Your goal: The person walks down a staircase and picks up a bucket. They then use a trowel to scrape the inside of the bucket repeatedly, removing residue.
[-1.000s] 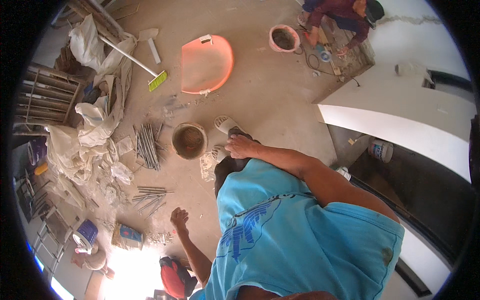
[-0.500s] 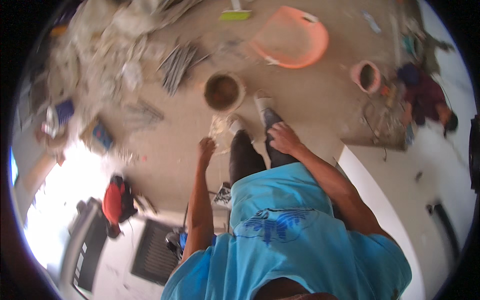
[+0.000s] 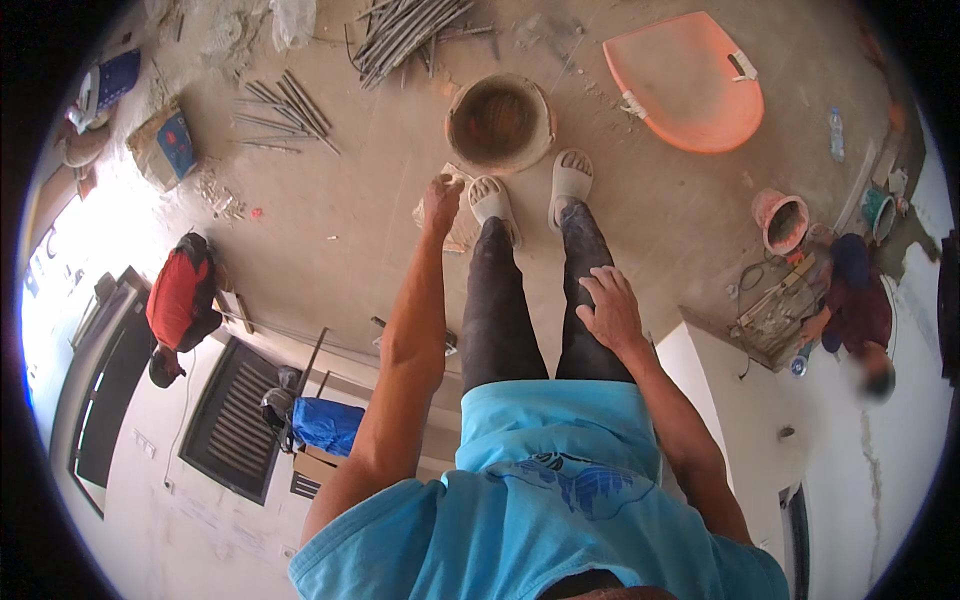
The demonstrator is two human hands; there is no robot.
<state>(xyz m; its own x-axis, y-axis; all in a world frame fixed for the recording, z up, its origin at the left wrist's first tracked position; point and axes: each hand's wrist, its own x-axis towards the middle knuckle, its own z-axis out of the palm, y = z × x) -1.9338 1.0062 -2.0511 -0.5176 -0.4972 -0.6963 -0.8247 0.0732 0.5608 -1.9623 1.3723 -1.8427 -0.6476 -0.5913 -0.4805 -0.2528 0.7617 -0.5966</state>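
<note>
My left hand [image 3: 441, 205] is stretched forward with its fingers curled closed, just short of a round bucket [image 3: 548, 132]. Whatever those fingers may hold is hidden. The bucket stands upright in front of my feet, its inside dark and stained. Beneath and beside the left hand, a flattened pale sheet or scrap [image 3: 462, 232] lies on the floor by my left sandal [image 3: 491, 200]. My right hand [image 3: 612, 312] hangs over my right thigh, fingers apart and holding nothing.
An orange tub [image 3: 690, 90] lies front right, near a plastic bottle [image 3: 837, 135]. Grey rods [image 3: 410, 35] are heaped ahead. A pink bucket [image 3: 780, 220] stands near a person in maroon [image 3: 858, 310]. Someone in red [image 3: 180, 300] crouches left. A white counter-like block rises right.
The view has swung, so the bucket and tub sit farther up and right. My left hand has reached closer to the bucket. My right hand's fingers have spread over the thigh.
</note>
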